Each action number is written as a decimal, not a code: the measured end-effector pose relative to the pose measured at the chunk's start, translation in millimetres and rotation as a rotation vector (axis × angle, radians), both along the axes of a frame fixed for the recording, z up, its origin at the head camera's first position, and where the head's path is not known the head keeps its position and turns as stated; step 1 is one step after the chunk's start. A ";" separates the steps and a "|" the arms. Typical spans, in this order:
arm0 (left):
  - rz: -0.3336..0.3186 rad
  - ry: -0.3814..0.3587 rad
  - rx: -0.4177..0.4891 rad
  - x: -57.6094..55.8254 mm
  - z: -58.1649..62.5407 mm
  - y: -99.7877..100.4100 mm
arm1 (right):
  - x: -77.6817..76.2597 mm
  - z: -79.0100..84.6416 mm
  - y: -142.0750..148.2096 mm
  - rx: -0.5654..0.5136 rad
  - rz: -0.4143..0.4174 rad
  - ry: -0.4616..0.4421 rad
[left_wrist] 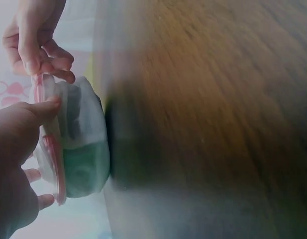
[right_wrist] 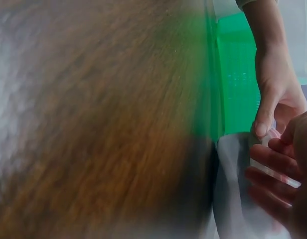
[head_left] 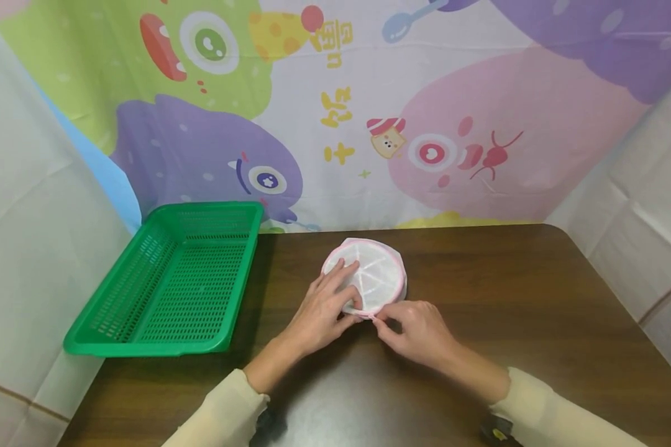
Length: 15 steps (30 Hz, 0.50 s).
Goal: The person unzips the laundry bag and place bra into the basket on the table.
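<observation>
A round white mesh laundry bag (head_left: 383,276) with pink zip edging stands on the brown table. In the left wrist view, the side of the bag (left_wrist: 83,169) is whitish above and green below; whether the green is inside cannot be told. My left hand (head_left: 321,310) lies over the bag's left part, fingers bent on the mesh top and thumb at the near rim, gripping it. My right hand (head_left: 419,329) pinches the small pink zip pull (head_left: 373,318) at the near rim, close to the left thumb.
A green perforated plastic basket (head_left: 240,292) stands at the table's left side. Behind the brown table (head_left: 481,273) hangs a cartoon-printed cloth (head_left: 335,186). Pale panels (head_left: 648,186) flank the table on both sides.
</observation>
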<state>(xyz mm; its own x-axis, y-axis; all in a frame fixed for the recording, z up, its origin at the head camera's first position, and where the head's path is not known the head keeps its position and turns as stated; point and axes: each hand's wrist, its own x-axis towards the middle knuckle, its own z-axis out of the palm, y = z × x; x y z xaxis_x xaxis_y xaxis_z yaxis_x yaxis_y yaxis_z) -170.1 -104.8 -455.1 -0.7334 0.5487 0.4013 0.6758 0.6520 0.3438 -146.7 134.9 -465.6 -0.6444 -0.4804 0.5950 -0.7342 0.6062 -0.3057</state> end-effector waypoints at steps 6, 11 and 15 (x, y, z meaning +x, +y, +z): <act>-0.010 -0.010 0.009 0.0 0.8 2.4 | 0.5 -1.2 -3.0 0.004 0.000 0.006; -0.024 0.010 0.007 -0.1 0.2 1.1 | -0.1 -2.8 -1.9 0.006 -0.007 0.010; -0.037 0.040 -0.011 -1.6 -1.0 -1.6 | -0.3 -3.3 0.7 0.011 -0.016 0.018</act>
<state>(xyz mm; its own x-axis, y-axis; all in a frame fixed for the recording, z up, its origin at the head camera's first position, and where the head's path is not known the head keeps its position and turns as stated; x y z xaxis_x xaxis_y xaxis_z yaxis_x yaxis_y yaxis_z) -171.7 -106.3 -456.1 -0.6961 0.5795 0.4239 0.7125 0.6301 0.3086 -147.1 135.6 -468.8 -0.6413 -0.4767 0.6013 -0.7297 0.6211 -0.2859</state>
